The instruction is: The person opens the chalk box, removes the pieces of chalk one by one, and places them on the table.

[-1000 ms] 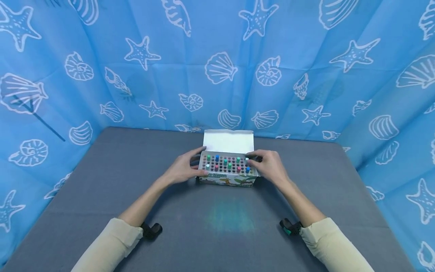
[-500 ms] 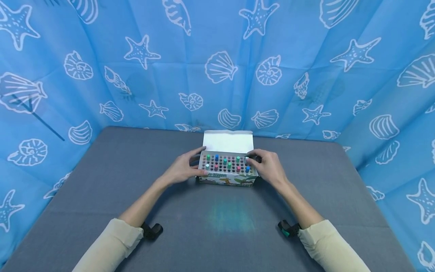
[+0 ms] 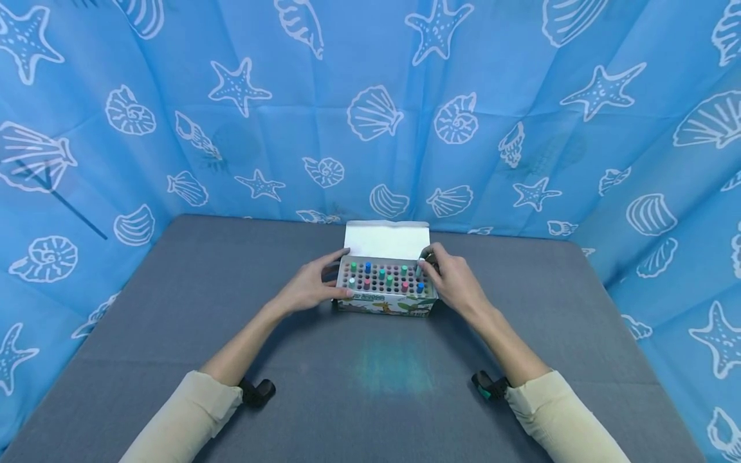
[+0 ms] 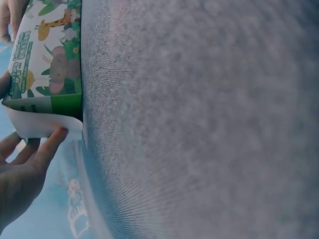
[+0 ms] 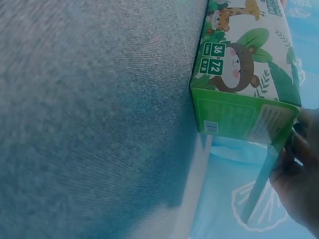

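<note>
A cardboard box point(image 3: 384, 305) with animal pictures stands on the grey table, its white lid point(image 3: 386, 239) folded back. Its holed tray point(image 3: 376, 272) holds several upright pen-like sticks with green, blue, pink and white ends. My left hand point(image 3: 309, 283) grips the box's left end, thumb at the front top edge and index finger at the back corner. In the left wrist view, fingers point(image 4: 47, 149) of that hand touch a white side flap point(image 4: 42, 123). My right hand point(image 3: 457, 280) pinches a slim pale pen-like stick point(image 3: 419, 269), partly raised and slightly tilted, at the tray's right back corner.
A blue curtain point(image 3: 324, 128) with white shells and starfish hangs behind the table point(image 3: 289, 399). A green side flap point(image 5: 259, 186) juts from the box's right end beside the right hand. Black straps point(image 3: 257, 392) sit on both forearms.
My right hand has lifted slightly, and the pale stick now shows more of its length above the tray. The left hand keeps its place on the box.
</note>
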`<state>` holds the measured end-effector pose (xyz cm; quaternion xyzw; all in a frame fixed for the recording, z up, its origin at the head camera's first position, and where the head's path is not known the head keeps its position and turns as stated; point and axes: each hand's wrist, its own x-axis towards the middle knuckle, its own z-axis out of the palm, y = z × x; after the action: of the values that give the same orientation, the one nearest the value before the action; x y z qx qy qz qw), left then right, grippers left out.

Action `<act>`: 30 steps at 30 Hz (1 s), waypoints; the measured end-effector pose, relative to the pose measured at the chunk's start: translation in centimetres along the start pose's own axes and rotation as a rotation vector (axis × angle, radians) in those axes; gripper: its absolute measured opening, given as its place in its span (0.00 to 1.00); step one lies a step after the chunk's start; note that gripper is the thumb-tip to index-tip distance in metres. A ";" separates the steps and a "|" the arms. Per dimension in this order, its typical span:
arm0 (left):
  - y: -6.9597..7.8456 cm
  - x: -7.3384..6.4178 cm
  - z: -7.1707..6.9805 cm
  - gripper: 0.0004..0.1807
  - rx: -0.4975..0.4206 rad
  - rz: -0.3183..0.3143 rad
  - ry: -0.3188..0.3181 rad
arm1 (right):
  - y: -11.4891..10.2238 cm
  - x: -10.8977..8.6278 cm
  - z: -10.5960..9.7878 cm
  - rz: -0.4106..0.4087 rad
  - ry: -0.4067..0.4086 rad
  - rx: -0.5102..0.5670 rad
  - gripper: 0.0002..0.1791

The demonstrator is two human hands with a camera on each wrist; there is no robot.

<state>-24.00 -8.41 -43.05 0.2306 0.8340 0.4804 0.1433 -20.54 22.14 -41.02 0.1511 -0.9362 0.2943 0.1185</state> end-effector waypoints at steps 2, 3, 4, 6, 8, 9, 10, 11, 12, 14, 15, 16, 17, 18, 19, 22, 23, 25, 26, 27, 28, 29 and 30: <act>0.1 0.0 0.0 0.49 0.004 0.004 -0.003 | 0.0 0.1 0.0 -0.013 0.019 0.002 0.10; 0.1 -0.1 -0.1 0.49 0.008 0.009 -0.006 | 0.0 0.1 0.0 -0.024 0.034 0.006 0.10; 0.1 -0.1 -0.1 0.49 0.010 0.006 -0.006 | 0.1 0.1 0.0 -0.035 0.053 0.007 0.10; 0.2 -0.1 -0.1 0.49 0.017 0.012 -0.008 | 0.1 0.2 0.0 -0.063 0.096 0.004 0.10; 0.2 0.0 -0.1 0.49 0.018 0.018 -0.009 | 0.1 0.3 0.0 -0.091 0.142 0.007 0.09; 0.3 0.0 -0.1 0.49 0.018 0.019 -0.009 | 0.1 0.4 -0.1 -0.103 0.165 0.012 0.09; 0.3 0.1 -0.2 0.49 0.016 0.019 -0.008 | 0.1 0.4 -0.1 -0.113 0.187 0.019 0.09; 0.3 0.1 -0.2 0.49 0.016 0.021 -0.007 | 0.0 0.5 -0.2 -0.121 0.207 0.027 0.09; 0.3 0.1 -0.2 0.49 0.016 0.021 -0.006 | 0.0 0.5 -0.2 -0.128 0.225 0.038 0.09; 0.3 0.2 -0.2 0.49 0.017 0.024 -0.005 | -0.1 0.6 -0.3 -0.137 0.258 0.056 0.08; 0.3 0.2 -0.2 0.49 0.018 0.024 -0.004 | -0.1 0.6 -0.4 -0.140 0.272 0.065 0.08; 0.3 0.2 -0.2 0.49 0.017 0.024 -0.003 | -0.2 0.6 -0.5 -0.143 0.284 0.071 0.08; 0.3 0.2 -0.2 0.49 0.017 0.024 -0.001 | -0.2 0.6 -0.5 -0.146 0.294 0.077 0.08; 0.3 0.1 -0.2 0.49 0.016 0.022 0.000 | -0.2 0.6 -0.5 -0.151 0.304 0.081 0.08; 0.3 0.1 -0.2 0.48 0.016 0.019 0.001 | -0.3 0.6 -0.6 -0.156 0.311 0.086 0.08; 0.3 -0.1 -0.2 0.48 0.017 0.008 0.001 | -0.5 0.6 -0.8 -0.165 0.330 0.095 0.07; 0.3 -0.2 -0.2 0.48 0.016 0.007 0.001 | -0.6 0.5 -0.9 -0.164 0.333 0.099 0.07; 0.2 -0.2 -0.1 0.48 0.017 0.008 0.001 | -0.9 0.4 -1.1 -0.151 0.333 0.114 0.07; 0.1 -0.2 -0.1 0.48 0.016 0.011 0.002 | -1.1 0.3 -1.1 -0.140 0.330 0.124 0.07; 0.0 -0.2 -0.1 0.48 0.018 0.015 0.003 | -1.2 0.3 -1.2 -0.127 0.322 0.140 0.08; 0.0 -0.1 -0.1 0.48 0.017 0.019 0.004 | -1.5 0.2 -1.3 -0.111 0.312 0.161 0.08; 0.0 -0.1 -0.1 0.48 0.018 0.022 0.005 | -1.7 0.1 -1.3 -0.094 0.299 0.186 0.08; 0.0 -0.1 -0.2 0.48 0.021 0.024 0.006 | -1.9 0.1 -1.3 -0.075 0.285 0.218 0.08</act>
<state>-23.96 -8.59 -42.94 0.2404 0.8366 0.4741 0.1326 -19.74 21.46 -38.97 0.1548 -0.8662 0.4076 0.2440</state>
